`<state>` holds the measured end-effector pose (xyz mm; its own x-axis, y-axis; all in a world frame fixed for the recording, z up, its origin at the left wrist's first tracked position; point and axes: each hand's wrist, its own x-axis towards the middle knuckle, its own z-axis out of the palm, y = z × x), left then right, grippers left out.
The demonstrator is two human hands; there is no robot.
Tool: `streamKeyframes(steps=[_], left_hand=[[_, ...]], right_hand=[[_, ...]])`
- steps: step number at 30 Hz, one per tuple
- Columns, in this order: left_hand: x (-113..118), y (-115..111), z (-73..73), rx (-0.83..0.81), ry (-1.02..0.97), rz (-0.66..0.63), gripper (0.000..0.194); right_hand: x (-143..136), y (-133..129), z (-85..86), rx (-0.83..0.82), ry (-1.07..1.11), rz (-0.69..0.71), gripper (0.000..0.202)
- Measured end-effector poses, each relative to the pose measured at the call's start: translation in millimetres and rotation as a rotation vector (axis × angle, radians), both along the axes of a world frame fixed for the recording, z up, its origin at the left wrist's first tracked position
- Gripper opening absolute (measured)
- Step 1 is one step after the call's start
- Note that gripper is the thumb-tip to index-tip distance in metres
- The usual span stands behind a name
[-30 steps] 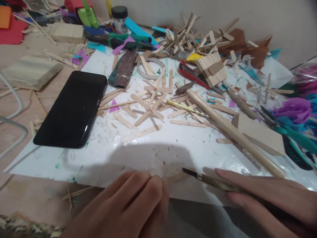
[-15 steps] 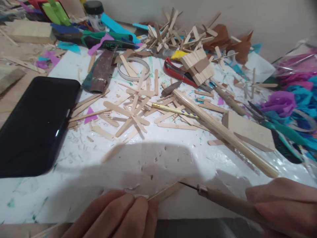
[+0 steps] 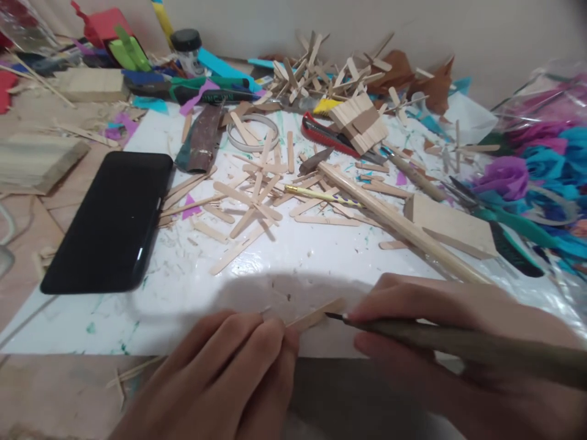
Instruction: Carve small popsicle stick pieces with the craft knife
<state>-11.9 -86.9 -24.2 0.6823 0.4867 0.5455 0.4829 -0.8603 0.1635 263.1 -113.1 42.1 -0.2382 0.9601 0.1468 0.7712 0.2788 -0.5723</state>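
Near the worktop's (image 3: 59,373) front edge, over the white sheet (image 3: 321,250), the left hand (image 3: 233,366) pinches a stick (image 3: 312,318), its free end pointing rightward. The right hand (image 3: 463,305) grips a knife (image 3: 440,342), tip at the stick.

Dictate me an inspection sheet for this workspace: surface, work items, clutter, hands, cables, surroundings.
Surface: white sheet, green-marked, over a table.
Work items: stick; tool, tip at the stick, contact unclear.
Clutter: phone, loose sticks, red cutter, pencil, dowel, scissors.
Hands: left hand holds the stick; right hand grips the tool.
Cables: white cable, left edge.
Surroundings: pale wall behind.
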Motion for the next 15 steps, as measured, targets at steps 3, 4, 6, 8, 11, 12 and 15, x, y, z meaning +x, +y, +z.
streamKeyframes(steps=[3, 4, 6, 8, 11, 12, 15], left_hand=[[-0.5, 1.3, 5.0, -0.032, 0.024, -0.001, 0.039], [-0.8, 0.9, 7.5, -0.058, 0.039, -0.007, 0.039], [-1.3, -0.4, 12.5, -0.119, 0.084, -0.009, 0.038], [-1.5, -1.8, 16.4, -0.167, 0.107, -0.004, 0.037], [-1.6, -3.3, 19.1, -0.185, 0.091, 0.004, 0.037], [-1.9, -3.6, 19.5, -0.189, 0.093, 0.0, 0.038], [-3.5, -4.0, 21.1, -0.186, 0.11, -0.011, 0.043]], right_hand=[[-9.9, 9.9, -3.7, -0.038, 0.104, -0.025, 0.011], [-12.8, 12.4, -4.8, -0.04, 0.133, -0.065, 0.013], [-18.7, 15.7, -7.1, -0.074, 0.224, -0.153, 0.013], [-24.3, 16.3, -9.9, -0.142, 0.341, -0.216, 0.013], [-29.5, 13.9, -14.6, -0.216, 0.441, -0.296, 0.007], [-30.2, 13.0, -16.1, -0.221, 0.45, -0.315, 0.008], [-30.8, 11.8, -20.5, -0.209, 0.439, -0.314, 0.016]])
